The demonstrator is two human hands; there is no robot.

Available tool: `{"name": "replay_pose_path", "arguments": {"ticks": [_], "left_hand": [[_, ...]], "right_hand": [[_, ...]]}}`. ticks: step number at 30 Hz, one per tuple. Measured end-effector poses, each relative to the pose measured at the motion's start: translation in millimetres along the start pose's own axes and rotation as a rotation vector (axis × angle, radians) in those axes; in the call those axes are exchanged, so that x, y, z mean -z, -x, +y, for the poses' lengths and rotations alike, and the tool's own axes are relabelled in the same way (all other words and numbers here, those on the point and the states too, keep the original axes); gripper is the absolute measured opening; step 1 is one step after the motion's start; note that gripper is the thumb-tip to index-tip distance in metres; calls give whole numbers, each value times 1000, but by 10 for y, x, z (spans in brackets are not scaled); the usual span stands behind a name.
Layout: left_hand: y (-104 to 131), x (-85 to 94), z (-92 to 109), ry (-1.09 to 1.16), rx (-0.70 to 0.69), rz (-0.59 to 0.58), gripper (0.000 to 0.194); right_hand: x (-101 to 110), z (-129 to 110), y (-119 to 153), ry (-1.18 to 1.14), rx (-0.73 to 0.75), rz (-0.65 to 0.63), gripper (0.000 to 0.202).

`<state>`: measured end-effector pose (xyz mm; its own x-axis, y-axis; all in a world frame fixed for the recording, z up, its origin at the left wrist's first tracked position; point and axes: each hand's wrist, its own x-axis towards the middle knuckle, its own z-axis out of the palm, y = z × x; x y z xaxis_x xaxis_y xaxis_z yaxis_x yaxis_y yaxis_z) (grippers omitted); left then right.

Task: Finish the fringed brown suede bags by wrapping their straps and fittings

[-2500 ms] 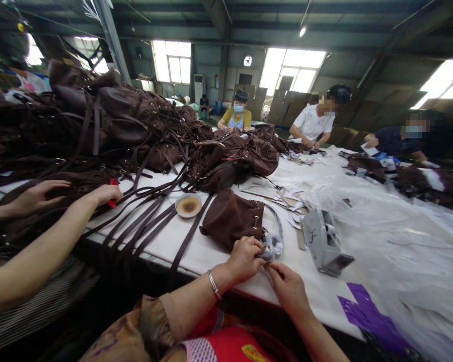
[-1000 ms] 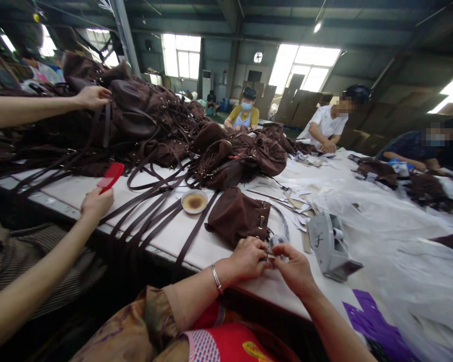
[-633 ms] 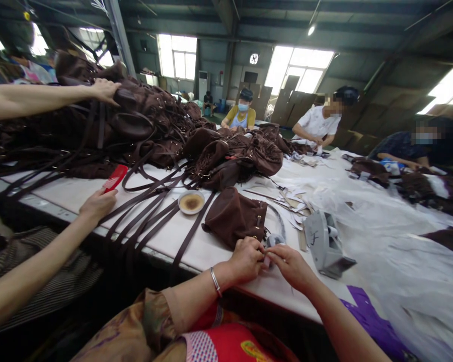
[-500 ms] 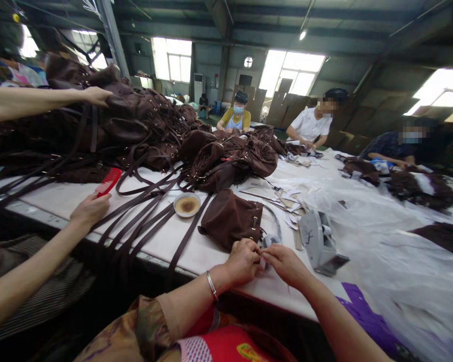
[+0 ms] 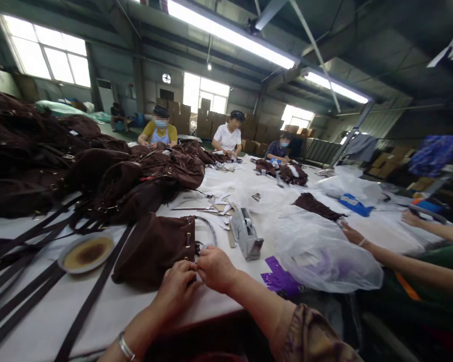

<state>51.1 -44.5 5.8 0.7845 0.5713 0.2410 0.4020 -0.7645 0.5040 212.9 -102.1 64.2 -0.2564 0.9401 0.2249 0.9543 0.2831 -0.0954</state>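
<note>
A dark brown drawstring bag [image 5: 154,250] lies on its side on the white table, its eyeleted opening facing right. Just below that opening, my left hand [image 5: 178,283], with a silver bangle on the wrist, has its fingers pinched together. My right hand [image 5: 216,269] meets it fingertip to fingertip, also closed. What the two hands hold between them is too small and hidden to name. A thin clear loop curves beside the bag's opening, above my right hand.
A grey tape dispenser [image 5: 245,234] stands right of my hands, near purple tape [image 5: 281,276] and clear plastic [image 5: 324,256]. A dish of yellowish paste [image 5: 86,253] and straps lie left. Brown bags [image 5: 22,151] are heaped behind. Another person's hands work at the right; people sit across.
The view has swung to the right, so the bag and my hands appear further left. The neighbour's arms on the left are out of view. My hands remain together by the bag's opening.
</note>
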Motion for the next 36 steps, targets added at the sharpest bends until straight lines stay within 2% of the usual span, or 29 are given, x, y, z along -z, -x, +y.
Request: {"name": "replay_pose_path", "arguments": {"ticks": [3, 6, 9, 14, 18, 23, 27, 32, 36], "left_hand": [[-39, 7, 37, -20, 66, -16, 10], [-35, 22, 101, -30, 104, -18, 12], [-16, 25, 132, -28, 121, -31, 15], [6, -8, 123, -18, 152, -31, 18], [17, -31, 116, -14, 135, -19, 18], [25, -15, 119, -14, 129, -43, 20], [40, -21, 106, -36, 105, -39, 21], [50, -47, 99, -49, 93, -36, 20], [55, -22, 109, -81, 84, -46, 19]], "right_hand": [[-120, 49, 84, 92, 153, 142, 16], [-235, 84, 171, 85, 191, 250, 21], [-305, 121, 229, 70, 262, 278, 23], [-253, 164, 290, 25, 336, 162, 19], [-157, 159, 323, -84, 293, 22, 17], [-169, 171, 197, -346, 22, -66, 23], [-152, 153, 49, -326, -181, -161, 14], [-126, 148, 10, -205, -149, -311, 16], [-189, 133, 94, -126, -92, -264, 19]]}}
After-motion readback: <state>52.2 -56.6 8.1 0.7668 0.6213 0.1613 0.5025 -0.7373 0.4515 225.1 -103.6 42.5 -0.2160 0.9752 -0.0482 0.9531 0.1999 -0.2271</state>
